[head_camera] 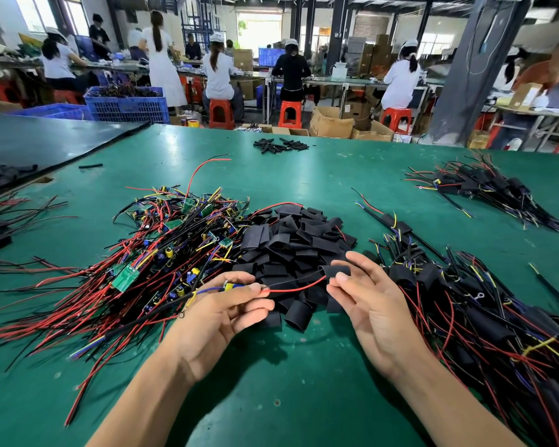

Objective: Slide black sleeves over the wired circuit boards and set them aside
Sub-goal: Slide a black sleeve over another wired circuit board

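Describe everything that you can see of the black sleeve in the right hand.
The black sleeve is a short, flattened tube of matte, rubbery-looking material. The right hand pinches it between thumb and forefinger, just above the pile of loose sleeves. A red wire enters its end nearest the left hand, which holds the wired board.

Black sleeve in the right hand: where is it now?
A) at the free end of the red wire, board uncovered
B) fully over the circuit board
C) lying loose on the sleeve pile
A: the right hand pinches the black sleeve at the red wire's end, while the left hand holds the circuit board bare.
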The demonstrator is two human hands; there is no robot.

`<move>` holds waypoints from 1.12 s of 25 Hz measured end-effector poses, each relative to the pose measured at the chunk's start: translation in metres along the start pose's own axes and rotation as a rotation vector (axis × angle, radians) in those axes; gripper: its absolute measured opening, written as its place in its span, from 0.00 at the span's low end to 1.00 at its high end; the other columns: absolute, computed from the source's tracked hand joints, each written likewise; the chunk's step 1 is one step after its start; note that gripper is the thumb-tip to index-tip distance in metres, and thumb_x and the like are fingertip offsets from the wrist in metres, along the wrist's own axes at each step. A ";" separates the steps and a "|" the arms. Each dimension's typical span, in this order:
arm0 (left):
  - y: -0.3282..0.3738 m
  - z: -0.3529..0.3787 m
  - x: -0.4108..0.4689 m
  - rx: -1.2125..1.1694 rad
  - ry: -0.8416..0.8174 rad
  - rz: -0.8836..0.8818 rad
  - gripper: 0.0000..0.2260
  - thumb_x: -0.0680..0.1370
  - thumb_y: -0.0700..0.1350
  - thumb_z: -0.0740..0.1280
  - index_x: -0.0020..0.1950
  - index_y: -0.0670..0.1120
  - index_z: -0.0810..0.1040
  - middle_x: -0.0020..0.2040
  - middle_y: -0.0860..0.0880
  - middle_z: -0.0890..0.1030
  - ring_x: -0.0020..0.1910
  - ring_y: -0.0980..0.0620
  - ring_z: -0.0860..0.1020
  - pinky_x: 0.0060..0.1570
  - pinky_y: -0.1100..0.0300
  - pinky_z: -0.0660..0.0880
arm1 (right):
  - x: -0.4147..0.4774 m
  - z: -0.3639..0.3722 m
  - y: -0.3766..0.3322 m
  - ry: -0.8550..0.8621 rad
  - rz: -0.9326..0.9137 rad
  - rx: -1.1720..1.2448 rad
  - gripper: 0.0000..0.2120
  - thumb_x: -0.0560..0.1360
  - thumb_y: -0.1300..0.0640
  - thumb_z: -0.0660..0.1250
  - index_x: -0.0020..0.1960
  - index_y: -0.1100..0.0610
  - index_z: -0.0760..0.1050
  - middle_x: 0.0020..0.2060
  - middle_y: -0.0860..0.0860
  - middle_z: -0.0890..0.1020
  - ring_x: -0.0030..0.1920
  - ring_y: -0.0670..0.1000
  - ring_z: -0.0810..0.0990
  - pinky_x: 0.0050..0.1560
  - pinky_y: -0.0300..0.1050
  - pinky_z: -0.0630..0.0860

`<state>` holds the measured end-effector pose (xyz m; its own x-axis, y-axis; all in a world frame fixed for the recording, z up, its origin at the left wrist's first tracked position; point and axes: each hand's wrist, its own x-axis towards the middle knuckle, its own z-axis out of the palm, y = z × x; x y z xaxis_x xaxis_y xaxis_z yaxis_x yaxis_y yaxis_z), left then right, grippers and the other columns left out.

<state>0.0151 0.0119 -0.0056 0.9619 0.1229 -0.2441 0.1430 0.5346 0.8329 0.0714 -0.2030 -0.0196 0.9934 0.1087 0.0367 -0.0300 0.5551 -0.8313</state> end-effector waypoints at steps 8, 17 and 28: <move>-0.006 0.005 0.001 -0.095 0.035 0.004 0.13 0.66 0.36 0.72 0.50 0.40 0.79 0.43 0.38 0.85 0.39 0.47 0.86 0.33 0.63 0.81 | -0.010 0.012 0.003 -0.138 0.120 0.041 0.27 0.65 0.68 0.71 0.64 0.60 0.74 0.50 0.55 0.85 0.48 0.50 0.84 0.49 0.43 0.81; -0.021 0.017 -0.003 0.024 -0.095 -0.012 0.09 0.69 0.42 0.74 0.47 0.42 0.80 0.43 0.39 0.84 0.36 0.47 0.84 0.33 0.61 0.81 | -0.018 0.020 0.013 -0.210 0.213 0.108 0.29 0.66 0.70 0.71 0.66 0.59 0.73 0.51 0.54 0.85 0.48 0.49 0.84 0.50 0.42 0.81; -0.029 0.018 0.002 0.121 -0.095 0.043 0.07 0.79 0.39 0.66 0.56 0.43 0.75 0.41 0.45 0.73 0.28 0.50 0.71 0.27 0.58 0.69 | -0.014 0.019 0.012 0.004 0.109 0.028 0.21 0.67 0.72 0.71 0.59 0.60 0.76 0.36 0.49 0.83 0.40 0.46 0.84 0.45 0.40 0.82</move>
<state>0.0165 -0.0184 -0.0217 0.9847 0.0612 -0.1632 0.1222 0.4256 0.8966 0.0548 -0.1825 -0.0199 0.9846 0.1659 -0.0554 -0.1406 0.5628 -0.8145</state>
